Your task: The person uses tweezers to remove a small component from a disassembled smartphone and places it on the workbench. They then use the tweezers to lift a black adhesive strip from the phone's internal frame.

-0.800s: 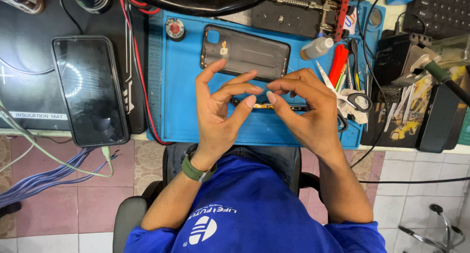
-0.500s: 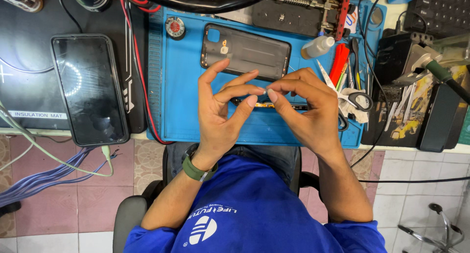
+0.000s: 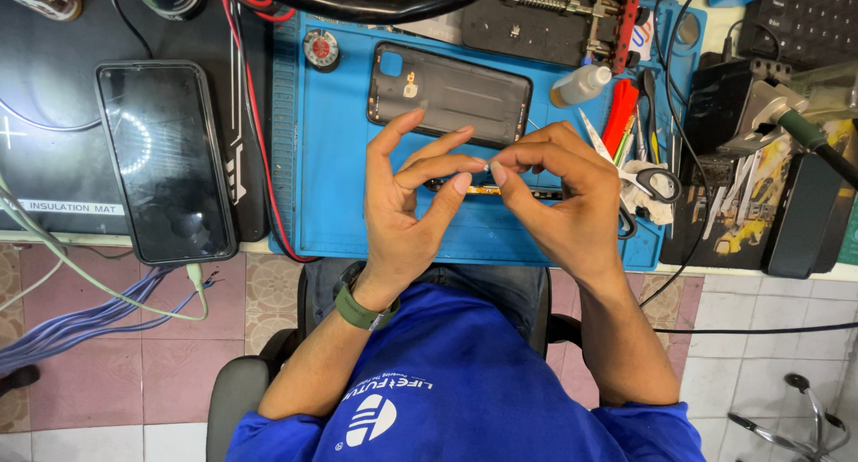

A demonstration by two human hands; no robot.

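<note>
Since the earlier frames we have barely shifted: our left hand [image 3: 407, 203] keeps its fingertips pinched against those of our right hand [image 3: 563, 198], both closed on a thin dark strip part [image 3: 483, 191] with gold contacts, above the blue mat [image 3: 331, 158] near its front edge.

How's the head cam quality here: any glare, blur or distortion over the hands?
Head view: even light and soft shadows; left hand and right hand sharp, with no motion blur. A ring-shaped glare sits on the dark phone screen at the left. The small part under the fingertips is mostly hidden. The cable along the top edge bows, which may be slight wide-angle distortion.
</note>
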